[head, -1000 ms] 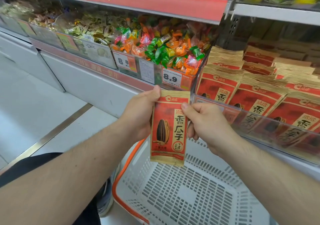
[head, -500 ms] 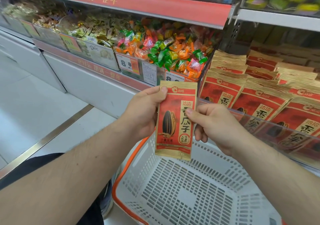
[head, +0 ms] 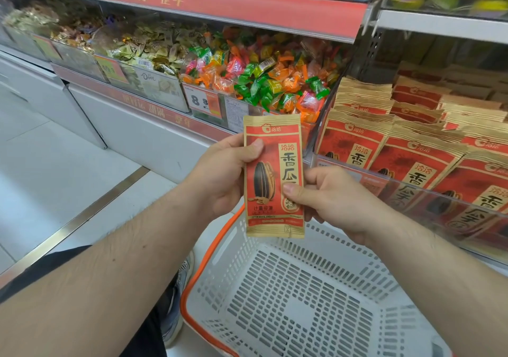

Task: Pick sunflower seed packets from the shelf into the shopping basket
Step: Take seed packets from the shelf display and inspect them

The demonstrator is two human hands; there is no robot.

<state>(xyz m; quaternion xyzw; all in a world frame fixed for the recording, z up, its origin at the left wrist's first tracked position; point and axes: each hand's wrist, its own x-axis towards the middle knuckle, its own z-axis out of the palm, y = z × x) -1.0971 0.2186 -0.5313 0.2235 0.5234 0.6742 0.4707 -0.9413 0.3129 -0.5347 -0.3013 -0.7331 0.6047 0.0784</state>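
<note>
I hold one red and gold sunflower seed packet (head: 270,164) upright in front of me, above the near rim of the white shopping basket (head: 288,301). My left hand (head: 222,175) pinches its left edge, thumb on the front. My right hand (head: 332,197) grips its right edge lower down, thumb across the front. More sunflower seed packets (head: 412,147) stand in rows on the shelf at the right, behind a clear plastic rail (head: 412,189). The basket is empty, with an orange rim and slotted walls.
Bins of wrapped candies (head: 261,79) fill the shelf to the left of the packets, with price tags (head: 202,101) in front. A red shelf strip (head: 220,2) runs overhead. White cabinets and pale floor tiles lie left. My shoe (head: 178,288) is beside the basket.
The packet has stayed upright between both hands. My right thumb slid lower on its front and my left thumb moved onto its upper left. The view shifted slightly.
</note>
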